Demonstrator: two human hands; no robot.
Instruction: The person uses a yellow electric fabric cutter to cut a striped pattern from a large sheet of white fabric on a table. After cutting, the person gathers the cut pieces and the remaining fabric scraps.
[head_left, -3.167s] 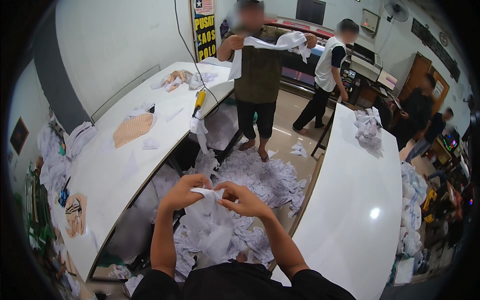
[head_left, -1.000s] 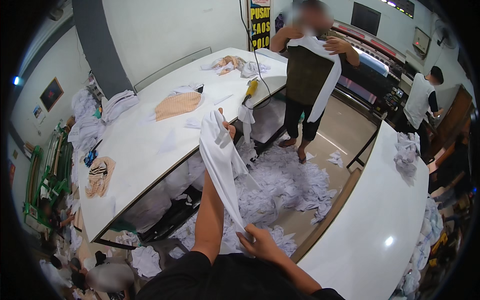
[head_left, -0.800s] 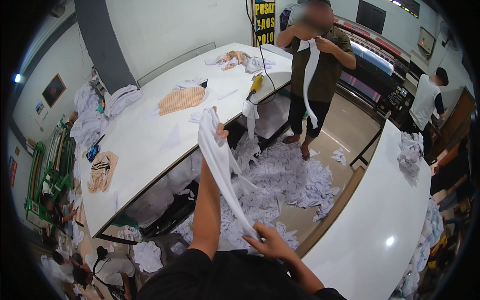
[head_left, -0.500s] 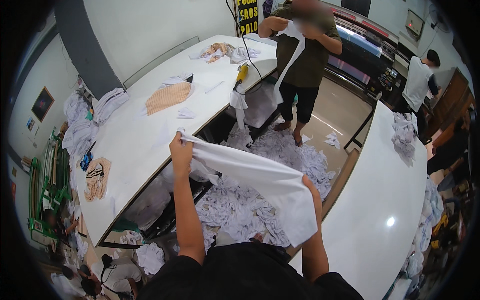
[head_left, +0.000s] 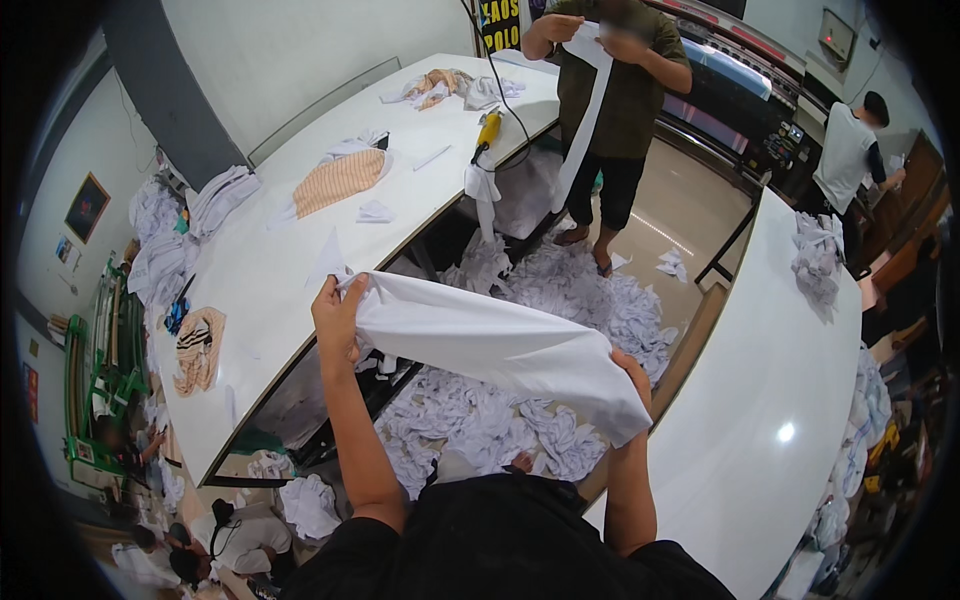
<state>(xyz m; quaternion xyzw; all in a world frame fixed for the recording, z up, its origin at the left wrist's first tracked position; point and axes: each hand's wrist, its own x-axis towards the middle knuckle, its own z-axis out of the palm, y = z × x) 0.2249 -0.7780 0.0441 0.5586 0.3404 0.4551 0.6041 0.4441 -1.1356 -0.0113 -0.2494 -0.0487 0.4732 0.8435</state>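
Observation:
A piece of white fabric [head_left: 490, 345] stretches between my two hands over the gap between the tables. My left hand [head_left: 340, 310] pinches its upper left end, close to the edge of the left table. At the lower right end, my right hand [head_left: 630, 375] grips the cloth, its fingers partly hidden behind it. The right corner of the cloth hangs down over my wrist. Across from me a person in a dark shirt holds up a long white fabric strip [head_left: 590, 120] in both hands.
White scraps [head_left: 480, 415] pile on the floor between the left table [head_left: 290, 270] and the right table [head_left: 760, 400]. On the left table lie striped orange fabric [head_left: 340, 182] and a yellow corded tool [head_left: 489, 128]. A large printer [head_left: 730, 120] stands behind; other people work around the room.
My left hand has moved left and slightly down, pulling the cloth straighter. My right hand has shifted slightly right. The person across still holds the strip.

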